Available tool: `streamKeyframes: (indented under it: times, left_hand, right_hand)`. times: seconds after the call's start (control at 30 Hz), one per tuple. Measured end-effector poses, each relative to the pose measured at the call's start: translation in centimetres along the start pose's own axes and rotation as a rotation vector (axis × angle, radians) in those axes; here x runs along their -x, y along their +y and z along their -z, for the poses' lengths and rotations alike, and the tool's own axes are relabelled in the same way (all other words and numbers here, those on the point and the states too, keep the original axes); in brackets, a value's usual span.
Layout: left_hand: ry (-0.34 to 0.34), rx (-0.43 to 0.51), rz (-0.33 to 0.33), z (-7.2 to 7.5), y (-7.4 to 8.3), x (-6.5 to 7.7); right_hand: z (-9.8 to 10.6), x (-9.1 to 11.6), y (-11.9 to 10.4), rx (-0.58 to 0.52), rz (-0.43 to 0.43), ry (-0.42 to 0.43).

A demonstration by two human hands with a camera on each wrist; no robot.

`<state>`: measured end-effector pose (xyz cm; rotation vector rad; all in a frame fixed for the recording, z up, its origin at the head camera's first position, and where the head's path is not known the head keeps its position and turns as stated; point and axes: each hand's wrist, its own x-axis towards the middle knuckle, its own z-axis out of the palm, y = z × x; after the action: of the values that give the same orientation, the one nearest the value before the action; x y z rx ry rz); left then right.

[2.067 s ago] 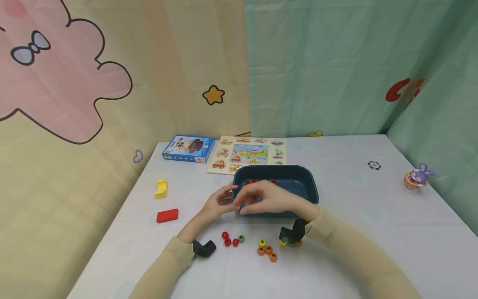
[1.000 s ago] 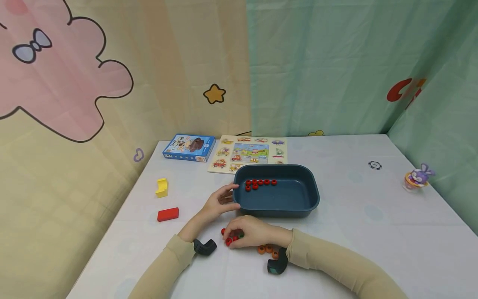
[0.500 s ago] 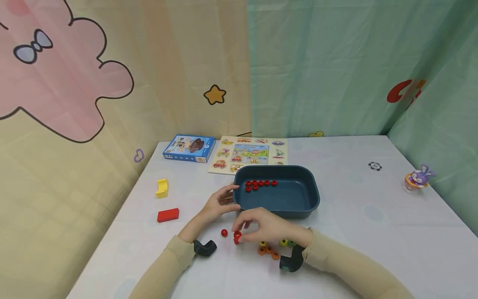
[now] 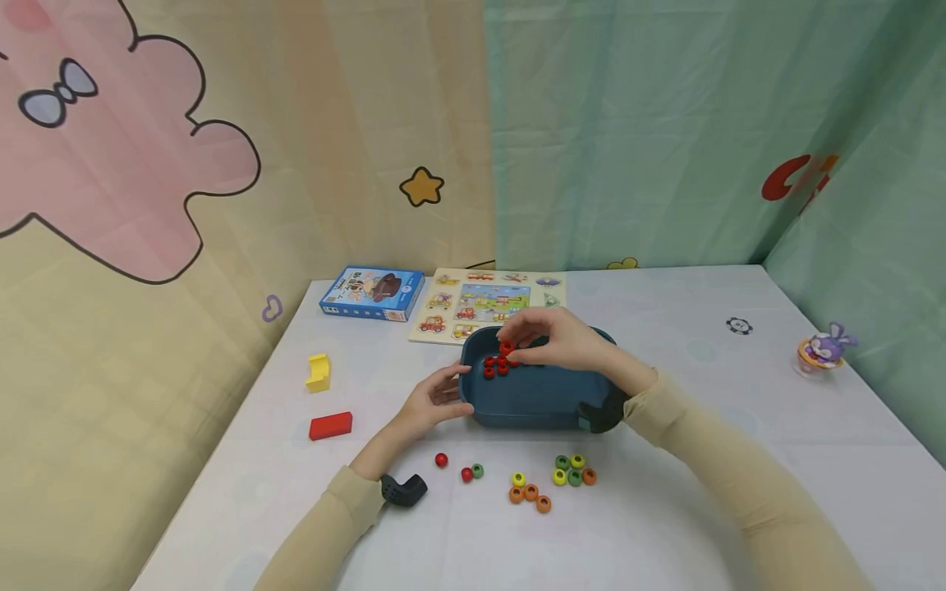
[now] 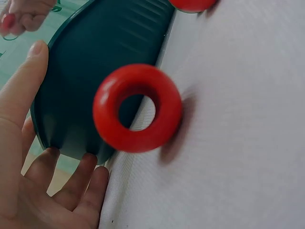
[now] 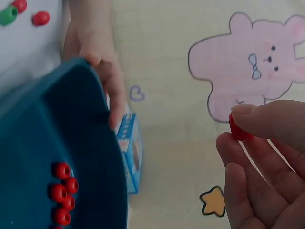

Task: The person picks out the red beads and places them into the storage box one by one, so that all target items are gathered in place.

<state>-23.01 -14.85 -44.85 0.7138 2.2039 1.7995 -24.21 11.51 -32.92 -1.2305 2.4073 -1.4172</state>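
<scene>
Between thumb and fingertip, my right hand (image 4: 557,338) pinches a red bead (image 6: 239,130), held above the left part of a dark blue plastic tray (image 4: 532,402). Several red beads (image 4: 489,372) lie inside the tray near its left back. My left hand (image 4: 429,404) holds the tray's left end, thumb at the near corner and bent fingers against the outer wall. On the white table in front of the tray are two red beads (image 4: 441,460) and a green bead (image 4: 478,471). One red bead (image 5: 164,109) looms close in the left wrist view.
Orange, yellow and green beads (image 4: 531,492) lie in two groups at the front. At the left are a yellow block (image 4: 319,374) and a red block (image 4: 330,425). Behind sit a blue box (image 4: 373,293) and a picture puzzle board (image 4: 480,304); a purple rabbit figure (image 4: 826,347) stands far right.
My right hand went down to the beads before the tray, picked up a red one and carried it back over the tray. My left hand and the tray stayed in place.
</scene>
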Motion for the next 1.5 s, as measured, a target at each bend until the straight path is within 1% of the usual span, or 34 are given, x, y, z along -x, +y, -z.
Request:
streamKeyframes:
  times: [0.13,0.23,0.3,0.4,0.47,0.57,0.63,0.73,0.8,0.97,1.03,1.23,1.3,1.37,1.43,1.5]
  left_hand:
    - [0.021,-0.019,0.011,0.1,-0.7,-0.1]
    - [0.023,-0.026,0.014,0.0,-0.8,-0.1]
    - [0.019,-0.023,0.017,0.0,-0.7,-0.1]
    - [0.004,-0.005,0.017,-0.1,0.0,0.0]
    - [-0.009,0.000,0.020,-0.1,0.7,0.0]
    - [-0.027,-0.003,0.023,-0.3,1.7,0.2]
    - [-0.033,-0.014,0.025,-0.3,2.0,0.2]
    - [-0.026,-0.014,0.029,-0.3,2.2,0.3]
    - [-0.015,-0.021,0.008,-0.2,1.4,0.1]
    - [-0.010,-0.030,-0.010,-0.2,1.0,0.1]
    - [-0.009,-0.022,0.001,-0.2,1.3,0.2]
    - [0.013,-0.030,0.003,0.0,-0.8,-0.3]
    - [0.012,-0.033,-0.003,0.0,-1.0,-0.3]
    - [0.012,-0.031,-0.001,0.0,-1.0,-0.3]
    - [0.009,-0.023,0.004,0.0,-0.8,-0.3]
    - [0.009,-0.016,0.014,0.0,-0.2,-0.1]
  right_hand:
    - [0.8,-1.6,2.9,0.020,-0.110,-0.030]
    - [0.7,-2.4,5.2,0.042,-0.193,-0.077]
    - [0.6,-2.8,6.5,0.066,-0.228,-0.117]
    - [0.1,-3.1,8.3,0.099,-0.260,-0.172]
    - [-0.1,-3.2,9.2,0.120,-0.277,-0.192]
    - [-0.6,-3.3,10.1,0.149,-0.298,-0.215]
    - [-0.8,-3.2,10.4,0.170,-0.307,-0.225]
    - [-1.1,-3.2,10.6,0.192,-0.312,-0.234]
    - [-1.3,-3.2,10.6,0.200,-0.316,-0.237]
    - [-1.7,-3.1,10.7,0.241,-0.299,-0.255]
    - [-1.8,-3.0,10.7,0.249,-0.295,-0.258]
    - [-1.3,-2.9,10.2,0.205,-0.300,-0.254]
    - [-0.8,-2.8,9.6,0.184,-0.283,-0.244]
    - [-0.4,-2.6,8.5,0.160,-0.254,-0.228]
    - [-0.1,-2.2,6.9,0.114,-0.220,-0.216]
    - [-0.3,-1.5,5.0,0.063,-0.165,-0.210]
